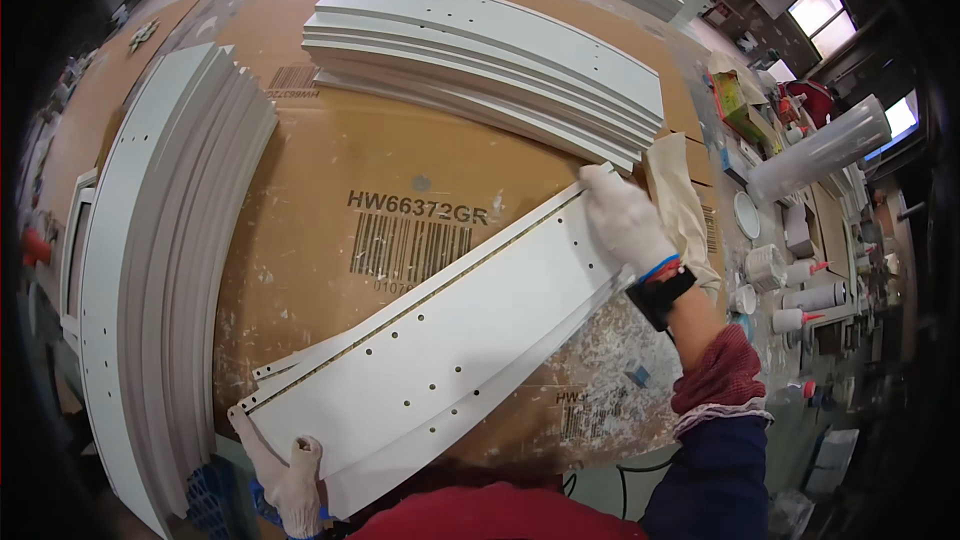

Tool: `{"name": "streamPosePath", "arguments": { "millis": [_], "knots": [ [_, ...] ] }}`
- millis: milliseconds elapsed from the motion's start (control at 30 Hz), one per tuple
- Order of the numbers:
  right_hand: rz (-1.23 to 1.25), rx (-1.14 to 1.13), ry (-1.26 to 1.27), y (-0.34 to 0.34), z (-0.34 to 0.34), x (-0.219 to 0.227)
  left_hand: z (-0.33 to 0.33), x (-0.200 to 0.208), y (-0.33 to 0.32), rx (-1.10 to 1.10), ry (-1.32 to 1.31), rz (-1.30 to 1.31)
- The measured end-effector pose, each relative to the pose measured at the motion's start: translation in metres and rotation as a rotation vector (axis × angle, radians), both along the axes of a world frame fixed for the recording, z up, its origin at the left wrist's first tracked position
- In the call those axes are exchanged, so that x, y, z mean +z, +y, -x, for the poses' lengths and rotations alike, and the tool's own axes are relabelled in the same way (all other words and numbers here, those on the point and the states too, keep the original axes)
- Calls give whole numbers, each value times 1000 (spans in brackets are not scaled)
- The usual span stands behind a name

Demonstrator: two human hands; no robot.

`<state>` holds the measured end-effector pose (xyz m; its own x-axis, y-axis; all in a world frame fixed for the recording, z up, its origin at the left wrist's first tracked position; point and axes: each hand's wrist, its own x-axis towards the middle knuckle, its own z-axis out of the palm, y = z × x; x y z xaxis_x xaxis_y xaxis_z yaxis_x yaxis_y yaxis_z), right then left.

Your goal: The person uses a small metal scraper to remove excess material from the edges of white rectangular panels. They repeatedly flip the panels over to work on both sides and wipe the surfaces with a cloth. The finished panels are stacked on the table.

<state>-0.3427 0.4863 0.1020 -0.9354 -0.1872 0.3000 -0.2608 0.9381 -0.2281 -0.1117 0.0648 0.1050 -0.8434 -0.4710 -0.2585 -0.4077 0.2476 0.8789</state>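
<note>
Holding a long white drilled panel (pixel 440 340) at both ends, the person is steadying it as it is lying slantwise across the cardboard-covered bench (pixel 330 160). Nearest the body, the left hand (pixel 290 475), gloved in white, is gripping the panel's lower corner, fingers curled round the edge. Further out, the right hand (pixel 625 220), also gloved, is pressing on the upper end with fingers held together and bent over the corner. Under this panel one or two more white panels are showing, their ends sticking out at the lower left.

Judging by the piles, the work seems to be somewhere in the middle: a thick stack of panels (pixel 170 240) is standing at the left, and another stack (pixel 480 50) is lying at the far side. Which pile is finished I cannot tell. Beyond the right hand, a cloth (pixel 680 190) is lying on the bench, with tubes and pots (pixel 790 280) crowding the right-hand edge.
</note>
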Motion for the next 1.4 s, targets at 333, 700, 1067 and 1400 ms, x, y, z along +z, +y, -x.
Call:
{"name": "streamPosePath", "arguments": {
  "millis": [333, 700, 1067, 1400],
  "knots": [
    [-209, 421, 224, -39, -53, 18, -6, -54, -23, 134, 76, 98],
    [-104, -174, 20, 66, -55, 1, 21, -35, 6, 224, 60, -12],
    [-62, -335, -183, 59, -53, 28, -21, -16, -19, -90, 6, 70],
    [-141, -63, -62, -76, -76, -11, -36, -26, -25, -297, 47, 145]
  ]
}}
